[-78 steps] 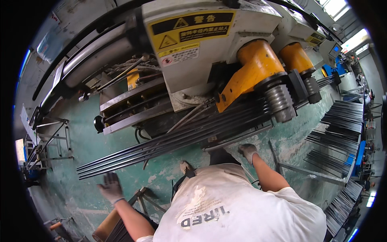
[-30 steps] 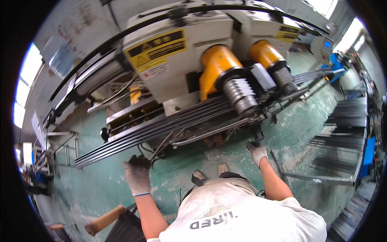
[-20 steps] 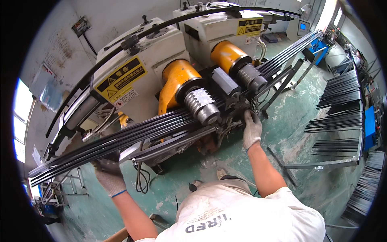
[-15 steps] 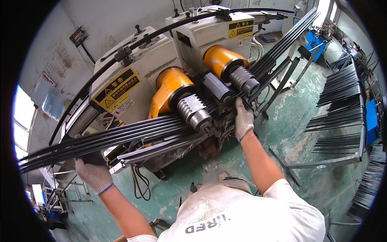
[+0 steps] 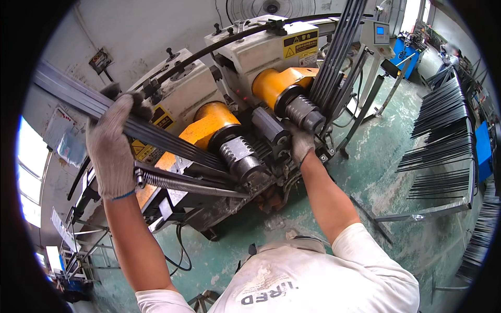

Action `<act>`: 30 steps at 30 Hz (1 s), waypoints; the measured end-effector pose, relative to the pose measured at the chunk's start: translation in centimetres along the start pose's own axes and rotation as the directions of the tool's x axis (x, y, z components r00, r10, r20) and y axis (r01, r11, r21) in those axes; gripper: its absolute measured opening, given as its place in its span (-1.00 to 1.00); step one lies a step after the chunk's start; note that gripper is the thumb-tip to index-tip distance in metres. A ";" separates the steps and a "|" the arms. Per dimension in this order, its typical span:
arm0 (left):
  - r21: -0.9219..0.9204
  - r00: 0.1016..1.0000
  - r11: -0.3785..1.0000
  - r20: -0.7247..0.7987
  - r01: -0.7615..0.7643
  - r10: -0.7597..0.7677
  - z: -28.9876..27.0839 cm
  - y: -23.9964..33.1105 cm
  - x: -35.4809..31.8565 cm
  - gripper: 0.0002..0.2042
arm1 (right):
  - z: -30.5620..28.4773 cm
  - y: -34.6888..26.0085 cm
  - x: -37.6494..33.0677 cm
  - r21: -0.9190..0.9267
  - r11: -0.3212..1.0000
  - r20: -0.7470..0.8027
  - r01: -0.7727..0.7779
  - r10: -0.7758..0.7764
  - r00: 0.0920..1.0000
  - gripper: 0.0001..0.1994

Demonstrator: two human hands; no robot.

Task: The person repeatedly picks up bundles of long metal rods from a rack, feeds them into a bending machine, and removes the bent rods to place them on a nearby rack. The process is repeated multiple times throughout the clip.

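Observation:
A bundle of long dark metal strips runs from upper left, through the grooved rollers, and bends up toward the top right. My left hand, in a grey knit glove, is closed around the bundle on the left. My right hand, also gloved, grips the strips beside the right grooved roller. A second grooved roller with an orange housing sits between my hands.
The rolling machine has cream casings with yellow warning labels. A control box with a small blue screen stands behind it. Racks of dark bent strips fill the right side on the green floor. A cable lies below the machine.
My head has come closer to the machine. My left hand has risen with the bundle's left end, and my right hand has closed on the strips by the right roller.

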State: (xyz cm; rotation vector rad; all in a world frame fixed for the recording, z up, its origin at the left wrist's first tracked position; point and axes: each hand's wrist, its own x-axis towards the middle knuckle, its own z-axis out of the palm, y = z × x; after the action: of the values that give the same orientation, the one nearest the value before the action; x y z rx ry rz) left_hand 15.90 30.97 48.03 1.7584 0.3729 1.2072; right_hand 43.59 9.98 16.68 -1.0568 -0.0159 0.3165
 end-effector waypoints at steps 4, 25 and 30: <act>-0.005 0.973 1.000 0.230 -0.020 0.020 4.3 1.0 2.0 -0.52 | -0.1 -1.0 -0.8 -0.008 1.000 0.018 -0.025 0.025 1.000 -0.56; 0.125 0.981 0.991 0.192 -0.055 0.030 8.5 2.7 1.9 -0.77 | -1.7 1.6 1.5 -0.134 0.990 0.103 0.036 -0.022 0.994 -0.41; 0.142 0.978 0.988 0.204 -0.061 0.031 8.2 2.4 2.3 -0.78 | -1.9 1.8 1.8 -0.225 0.969 0.082 0.098 -0.081 0.993 -0.46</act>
State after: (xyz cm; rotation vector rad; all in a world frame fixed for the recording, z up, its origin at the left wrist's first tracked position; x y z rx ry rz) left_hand 23.39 26.96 50.71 2.0072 0.3092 1.0427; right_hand 45.15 9.59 13.95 -1.2689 -0.1682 0.2753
